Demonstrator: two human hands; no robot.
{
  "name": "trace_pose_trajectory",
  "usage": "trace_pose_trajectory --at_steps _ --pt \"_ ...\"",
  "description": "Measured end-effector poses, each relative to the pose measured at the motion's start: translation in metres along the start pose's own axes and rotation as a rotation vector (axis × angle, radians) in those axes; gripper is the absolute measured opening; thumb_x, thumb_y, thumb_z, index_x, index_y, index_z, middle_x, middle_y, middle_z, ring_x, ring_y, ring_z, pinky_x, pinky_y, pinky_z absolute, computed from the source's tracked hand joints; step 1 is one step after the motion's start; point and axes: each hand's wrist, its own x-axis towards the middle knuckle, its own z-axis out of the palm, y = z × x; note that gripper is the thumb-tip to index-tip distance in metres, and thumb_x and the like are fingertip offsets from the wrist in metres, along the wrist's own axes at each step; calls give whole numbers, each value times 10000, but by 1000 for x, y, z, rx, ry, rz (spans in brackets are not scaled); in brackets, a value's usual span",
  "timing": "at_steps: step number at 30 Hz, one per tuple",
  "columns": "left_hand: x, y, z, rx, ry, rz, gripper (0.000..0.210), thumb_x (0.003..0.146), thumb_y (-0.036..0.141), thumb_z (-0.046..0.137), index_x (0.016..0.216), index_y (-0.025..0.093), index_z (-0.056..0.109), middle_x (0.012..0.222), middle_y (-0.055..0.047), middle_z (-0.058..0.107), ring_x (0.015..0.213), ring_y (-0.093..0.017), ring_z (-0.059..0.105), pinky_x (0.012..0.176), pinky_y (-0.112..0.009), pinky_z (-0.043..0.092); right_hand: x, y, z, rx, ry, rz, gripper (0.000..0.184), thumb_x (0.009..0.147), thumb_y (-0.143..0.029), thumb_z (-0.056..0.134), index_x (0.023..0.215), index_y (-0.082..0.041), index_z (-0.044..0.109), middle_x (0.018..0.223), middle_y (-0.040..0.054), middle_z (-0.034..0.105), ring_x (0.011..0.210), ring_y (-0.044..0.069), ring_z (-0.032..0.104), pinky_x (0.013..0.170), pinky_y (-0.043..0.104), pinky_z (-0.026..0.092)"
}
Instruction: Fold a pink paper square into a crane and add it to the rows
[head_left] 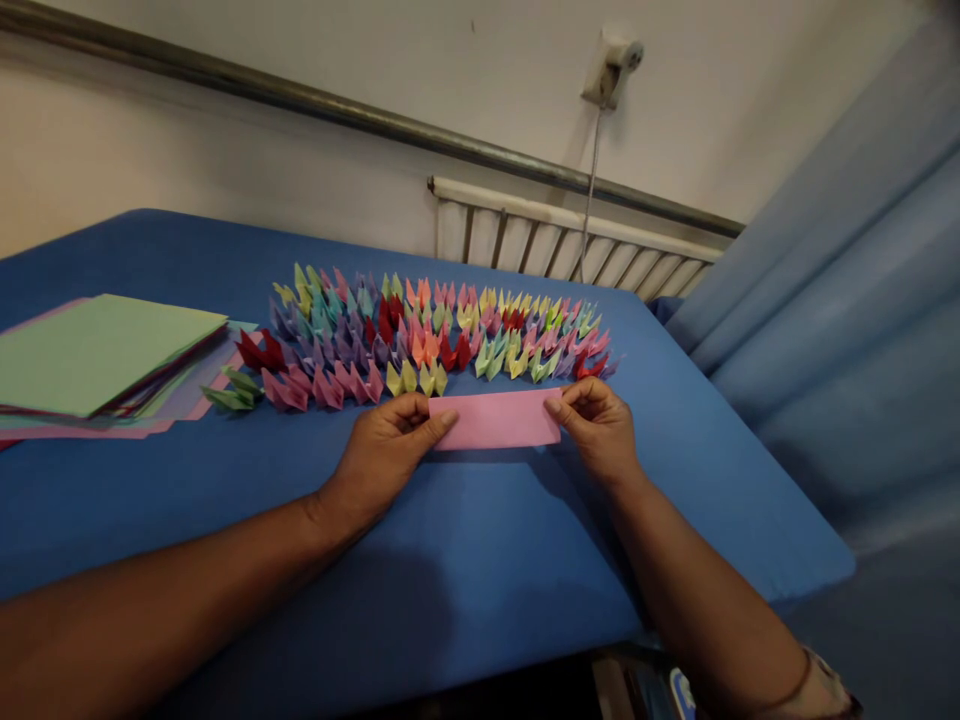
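Both hands pinch the folded pink paper strip: left hand grips its 9 o'clock end, right hand its 3 o'clock end. Its long axis runs 9-to-3 on the blue table. Rows of small colourful folded paper pieces lie at 12 o'clock.

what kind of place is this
Probably a room at home or a small craft space, not a workshop: a blue-covered table against a plain wall, a radiator behind it, and rows of folded paper pieces beside a stack of coloured sheets.

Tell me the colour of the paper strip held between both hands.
Pink paper strip, clearest in the head view.
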Motion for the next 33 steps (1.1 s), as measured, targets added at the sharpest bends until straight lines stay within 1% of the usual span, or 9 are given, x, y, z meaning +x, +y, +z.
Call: trace_pose_trajectory --at_steps 6,9,13,17,28,33 --pt "0 0 0 6 -5 5 298 684 378 740 615 175 532 574 51 485 564 -96 426 523 -212 305 1 2 0 28 -5 -12 338 652 -364 827 730 -222 530 659 -55 546 588 95 492 579 236 425" --pt "0 -4 -1 9 -3 16 286 691 386 739 629 174 557 580 48 496 568 -100 444 536 -217 323 1 3 0 49 -13 -33 334 665 -348 820 798 -235 534 696 -55 551 620 96 505 594 228 439" --pt "0 -6 -2 -6 -23 6 262 710 405 721 684 170 608 632 27 553 613 -118 496 562 -227 371 1 4 -1 60 -28 -22 328 672 -330 820 857 -239 565 710 -52 571 637 97 530 600 225 451" --pt "-3 -2 -2 -14 -37 -19 258 729 410 705 697 168 619 655 14 580 639 -130 527 574 -231 403 1 7 -3 83 -42 -17 311 678 -305 823 857 -234 578 706 -53 581 626 89 531 593 215 447" --pt "-3 -2 -2 31 -32 16 284 735 418 693 657 173 574 613 27 520 583 -109 454 521 -221 343 1 8 -3 80 -53 0 300 674 -306 832 830 -225 587 692 -57 563 614 84 506 581 210 433" --pt "-4 0 -2 39 -36 11 291 743 433 685 666 175 576 624 23 522 589 -115 453 521 -223 352 1 7 -3 51 -52 15 311 668 -332 825 833 -230 581 705 -51 564 625 95 516 591 226 441"
